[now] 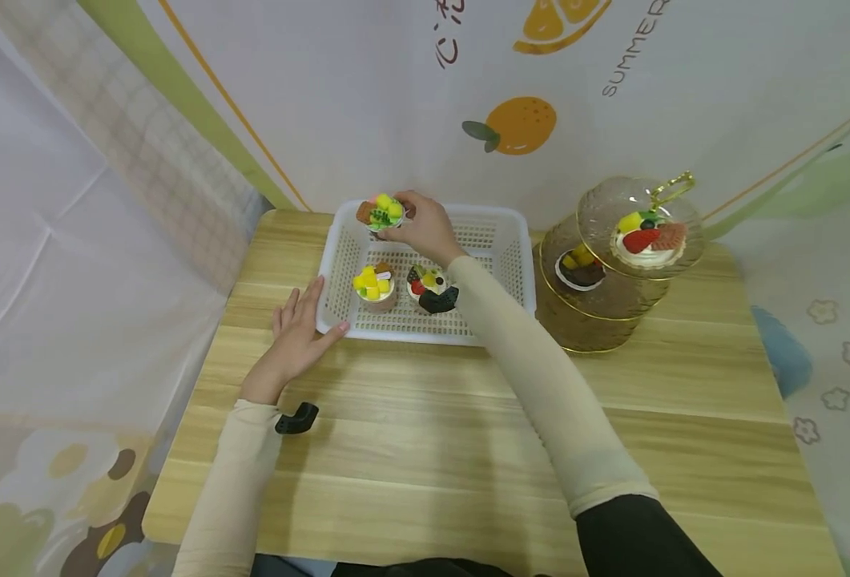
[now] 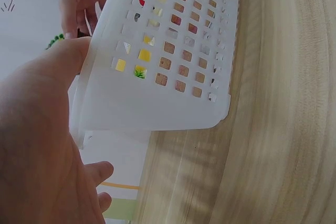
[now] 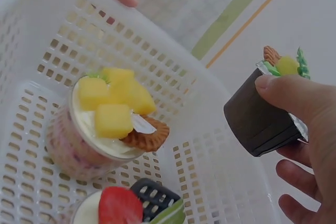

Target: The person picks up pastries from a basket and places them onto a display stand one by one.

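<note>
My right hand [image 1: 425, 228] holds a small cupcake in a dark cup [image 3: 257, 116] between thumb and fingers, raised over the basket's back left part. Yellow fruit, green pieces and a biscuit top it. Against the front left corner of a white plastic basket [image 1: 425, 338] rests my left hand [image 1: 293, 344], thumb at the front rim and fingers fairly straight along the left side. Inside the basket stand a clear dessert cup with yellow cubes and a biscuit [image 3: 113, 124], and a strawberry-topped dessert cup [image 3: 121, 205], partly hidden by the black wrist mount in the head view.
Right of the basket stands a tiered, gold-rimmed stand [image 1: 598, 320]. A fruit tart [image 1: 648, 244] sits on its top tier and a dark-based cake [image 1: 580, 271] lower down. The wooden table [image 1: 410, 449] meets a printed curtain [image 1: 396, 104] behind.
</note>
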Action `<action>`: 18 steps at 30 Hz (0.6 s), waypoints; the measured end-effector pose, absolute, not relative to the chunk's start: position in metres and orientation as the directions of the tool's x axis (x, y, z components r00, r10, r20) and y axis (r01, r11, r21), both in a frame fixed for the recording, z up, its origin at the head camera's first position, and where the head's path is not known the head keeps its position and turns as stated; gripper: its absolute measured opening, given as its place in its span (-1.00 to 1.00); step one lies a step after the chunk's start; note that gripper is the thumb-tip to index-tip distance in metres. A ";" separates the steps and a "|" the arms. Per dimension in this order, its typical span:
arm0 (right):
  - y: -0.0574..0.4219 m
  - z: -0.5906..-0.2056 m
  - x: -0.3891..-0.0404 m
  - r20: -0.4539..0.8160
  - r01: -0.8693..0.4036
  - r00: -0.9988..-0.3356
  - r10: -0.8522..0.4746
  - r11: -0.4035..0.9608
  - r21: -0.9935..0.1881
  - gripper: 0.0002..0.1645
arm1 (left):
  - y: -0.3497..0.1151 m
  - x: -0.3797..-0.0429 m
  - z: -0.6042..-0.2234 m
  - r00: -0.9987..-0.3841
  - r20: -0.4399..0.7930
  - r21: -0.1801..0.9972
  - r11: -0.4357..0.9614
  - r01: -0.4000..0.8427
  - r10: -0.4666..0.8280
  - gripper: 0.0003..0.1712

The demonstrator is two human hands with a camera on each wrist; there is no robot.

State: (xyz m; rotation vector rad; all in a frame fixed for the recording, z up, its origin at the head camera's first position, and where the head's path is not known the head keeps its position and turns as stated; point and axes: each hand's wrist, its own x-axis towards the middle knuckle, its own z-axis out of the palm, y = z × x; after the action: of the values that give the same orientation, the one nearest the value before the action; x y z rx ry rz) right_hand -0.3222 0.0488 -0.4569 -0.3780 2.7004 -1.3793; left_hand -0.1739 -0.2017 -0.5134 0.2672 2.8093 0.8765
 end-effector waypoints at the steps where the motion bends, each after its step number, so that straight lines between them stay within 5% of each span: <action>1: 0.051 -0.456 -0.320 0.042 -0.183 -0.966 -0.257 0.556 -0.811 -0.16 | -0.202 -0.174 -0.513 -0.966 -0.124 0.578 0.808 0.114 0.225 0.06; 18: 0.087 -0.443 -0.283 0.127 -0.226 -0.969 -0.214 0.544 -0.808 -0.14 | -0.201 -0.174 -0.512 -0.965 -0.130 0.577 0.809 0.115 0.229 0.06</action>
State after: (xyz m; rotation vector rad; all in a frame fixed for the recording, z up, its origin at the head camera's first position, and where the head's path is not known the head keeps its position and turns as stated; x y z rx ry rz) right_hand -0.2831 0.0869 -0.4429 -0.3945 2.7720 -1.4536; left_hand -0.1743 -0.2012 -0.5118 0.2691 2.8011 0.8748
